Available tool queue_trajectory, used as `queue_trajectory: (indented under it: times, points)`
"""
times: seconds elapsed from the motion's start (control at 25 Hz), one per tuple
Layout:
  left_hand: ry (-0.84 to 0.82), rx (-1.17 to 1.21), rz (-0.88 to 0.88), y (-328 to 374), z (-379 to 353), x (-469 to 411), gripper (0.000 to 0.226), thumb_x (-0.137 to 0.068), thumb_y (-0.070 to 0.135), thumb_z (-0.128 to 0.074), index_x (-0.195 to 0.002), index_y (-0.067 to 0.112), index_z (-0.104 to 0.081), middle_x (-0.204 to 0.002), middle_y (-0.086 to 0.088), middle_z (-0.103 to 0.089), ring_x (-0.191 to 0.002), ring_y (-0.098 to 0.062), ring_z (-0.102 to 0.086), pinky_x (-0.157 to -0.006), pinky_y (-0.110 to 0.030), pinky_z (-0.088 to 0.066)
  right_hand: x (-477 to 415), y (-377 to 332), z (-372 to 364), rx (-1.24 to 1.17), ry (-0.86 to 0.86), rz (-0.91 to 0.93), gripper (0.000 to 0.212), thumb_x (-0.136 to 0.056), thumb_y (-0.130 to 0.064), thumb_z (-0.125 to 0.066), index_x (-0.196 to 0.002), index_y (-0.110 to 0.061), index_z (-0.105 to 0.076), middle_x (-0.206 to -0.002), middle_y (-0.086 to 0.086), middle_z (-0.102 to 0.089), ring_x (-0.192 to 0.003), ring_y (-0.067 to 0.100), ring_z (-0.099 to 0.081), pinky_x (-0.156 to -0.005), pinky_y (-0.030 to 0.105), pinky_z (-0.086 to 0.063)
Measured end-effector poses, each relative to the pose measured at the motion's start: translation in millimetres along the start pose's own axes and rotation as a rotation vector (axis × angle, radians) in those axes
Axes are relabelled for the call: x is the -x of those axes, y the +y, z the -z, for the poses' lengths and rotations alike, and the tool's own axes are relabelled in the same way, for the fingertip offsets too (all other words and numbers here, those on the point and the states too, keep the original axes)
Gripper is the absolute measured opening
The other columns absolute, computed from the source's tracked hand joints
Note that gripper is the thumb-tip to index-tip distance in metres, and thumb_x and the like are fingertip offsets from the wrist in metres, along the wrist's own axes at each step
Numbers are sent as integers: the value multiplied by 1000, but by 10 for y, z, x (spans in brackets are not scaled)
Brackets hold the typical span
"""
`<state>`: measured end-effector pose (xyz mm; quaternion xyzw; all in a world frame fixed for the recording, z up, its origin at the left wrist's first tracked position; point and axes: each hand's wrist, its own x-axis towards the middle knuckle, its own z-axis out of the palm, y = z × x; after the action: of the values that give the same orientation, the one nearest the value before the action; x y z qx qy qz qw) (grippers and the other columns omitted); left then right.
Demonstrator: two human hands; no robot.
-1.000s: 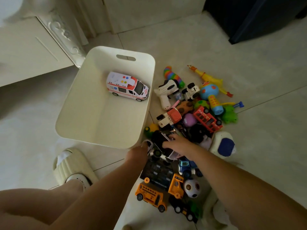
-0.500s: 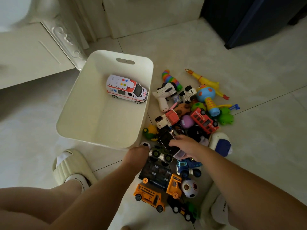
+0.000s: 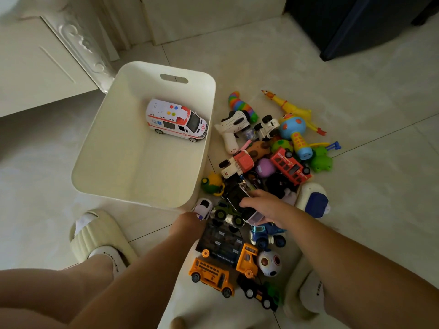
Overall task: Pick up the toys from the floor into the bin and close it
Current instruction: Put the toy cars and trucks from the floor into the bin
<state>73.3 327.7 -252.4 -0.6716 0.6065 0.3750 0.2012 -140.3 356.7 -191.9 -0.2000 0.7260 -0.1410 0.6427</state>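
A white bin (image 3: 114, 148) stands open on the floor with a white ambulance toy (image 3: 177, 119) inside, by its right wall. Right of the bin lies a pile of toys (image 3: 266, 162). My right hand (image 3: 264, 206) reaches into the pile and grips a black toy car (image 3: 237, 198) from above. My left hand (image 3: 188, 225) is at the bin's near right corner, against a small white car (image 3: 203, 207). Its fingers are hidden behind the back of the hand.
A red bus (image 3: 291, 168), a yellow bus (image 3: 211, 276), an orange truck (image 3: 247, 258) and a blue truck (image 3: 266, 235) lie in the pile. My feet in slippers (image 3: 99, 238) flank the toys. A white cabinet (image 3: 35, 60) stands at the far left and dark furniture (image 3: 356, 22) at the far right.
My right hand has closed round the black car and drawn it slightly toward me. My left hand stays by the small white car. The view has shifted a little.
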Motion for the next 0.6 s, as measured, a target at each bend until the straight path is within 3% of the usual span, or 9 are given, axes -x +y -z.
queue_trajectory:
  times: [0.32,0.48,0.6]
  points:
    - [117,-34,-67,-27,3,108,34,-89,37,-61,-113,12,-57,-104,-3,-66,-90,-19,-64,-74,-27,-53,-57,-100,-28,-18,13,28,39,-83,-24,-68,-119,-24,-52,-123,6,-53,-106,25,-57,-86,40,-56]
    - [204,-47,-129,-13,150,383,36,-87,40,-63,-111,15,-56,-89,3,-59,-75,-12,-54,-64,-24,-45,82,-156,-61,-32,35,62,44,-80,-21,-68,-121,-16,-52,-120,9,-54,-86,18,-56,-58,28,-49]
    - [228,-49,-185,32,250,570,39,-86,42,-62,-113,14,-57,-94,2,-63,-77,-12,-57,-65,-24,-48,214,-175,-95,-79,28,107,62,-62,-28,-73,-120,-14,-57,-121,15,-58,-82,26,-62,-56,27,-49]
